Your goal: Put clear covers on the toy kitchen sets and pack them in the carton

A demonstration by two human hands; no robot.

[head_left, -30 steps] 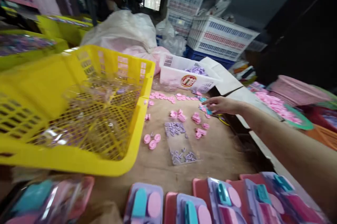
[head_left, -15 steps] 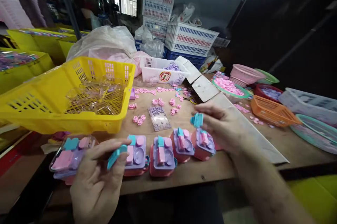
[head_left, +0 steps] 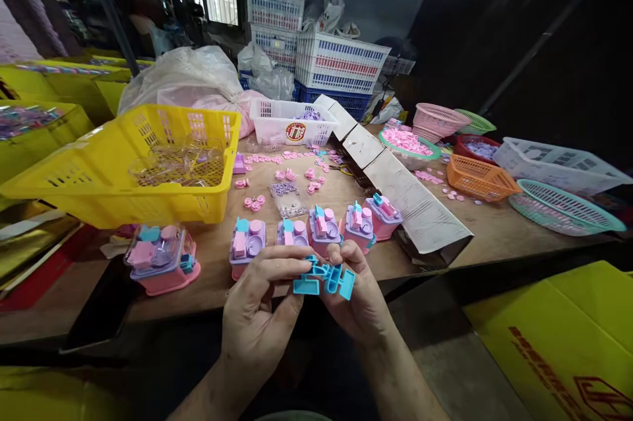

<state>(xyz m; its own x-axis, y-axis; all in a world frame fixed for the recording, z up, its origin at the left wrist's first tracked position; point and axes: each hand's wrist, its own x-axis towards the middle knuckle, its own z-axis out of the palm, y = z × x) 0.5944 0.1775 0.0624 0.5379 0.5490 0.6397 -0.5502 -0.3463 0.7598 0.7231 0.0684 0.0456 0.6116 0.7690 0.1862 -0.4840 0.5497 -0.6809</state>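
The left blue part (head_left: 306,287) is pinched in the grip of the left hand (head_left: 262,305); the right blue part (head_left: 346,284) is held in that of the right hand (head_left: 359,295), in front of the desk (head_left: 212,256). Whether the parts touch cannot be told. Both are judged light, stiff and slick, with thin walls easily bent; they are best taken by their outer edges. Beyond, a yellow basket (head_left: 163,203) is set at left; the hands are crowded by the toys (head_left: 325,226) just behind; at right, cardboard (head_left: 405,196) is laid, then an orange basket (head_left: 475,187).
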